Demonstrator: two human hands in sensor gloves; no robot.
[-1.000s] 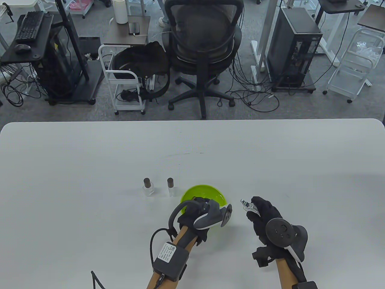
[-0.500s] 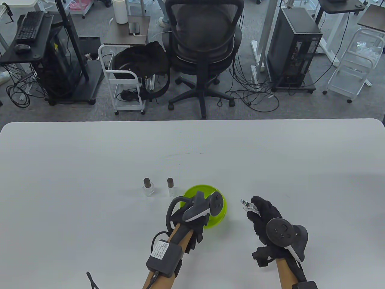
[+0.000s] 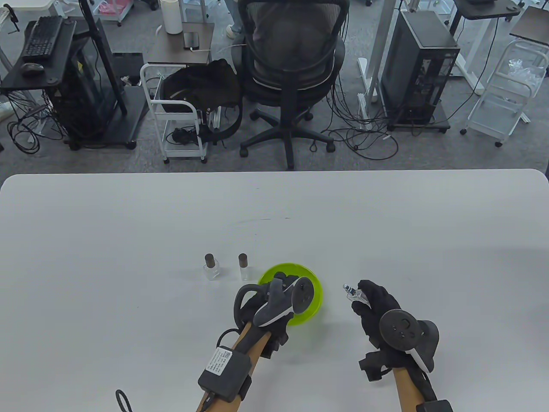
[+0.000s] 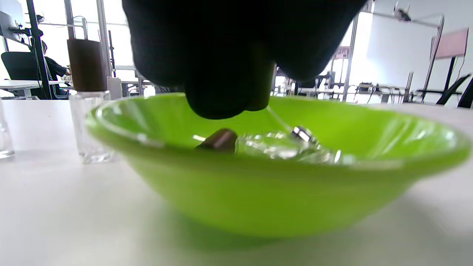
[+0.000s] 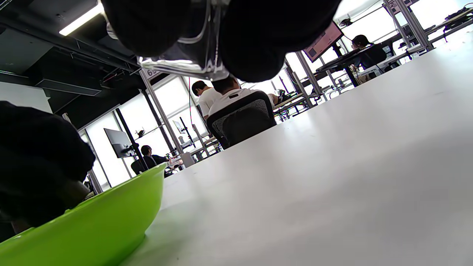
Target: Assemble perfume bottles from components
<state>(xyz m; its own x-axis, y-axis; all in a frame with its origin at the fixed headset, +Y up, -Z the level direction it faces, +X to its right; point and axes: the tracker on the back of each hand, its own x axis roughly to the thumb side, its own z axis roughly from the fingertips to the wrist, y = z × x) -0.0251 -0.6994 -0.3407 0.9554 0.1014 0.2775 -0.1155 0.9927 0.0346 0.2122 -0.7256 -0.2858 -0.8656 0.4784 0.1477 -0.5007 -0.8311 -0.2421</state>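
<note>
With the right hand holding a clear bottle above the desk, the left hand, fingers bunched over the green bowl, should pinch the brown cap cleanly without dragging the glass parts beside it.

- My left hand reaches into the bowl, where a cap lies beside a bottle.
- Two capped bottles stand left of the bowl.
- My right hand holds a bottle right of it.
</note>
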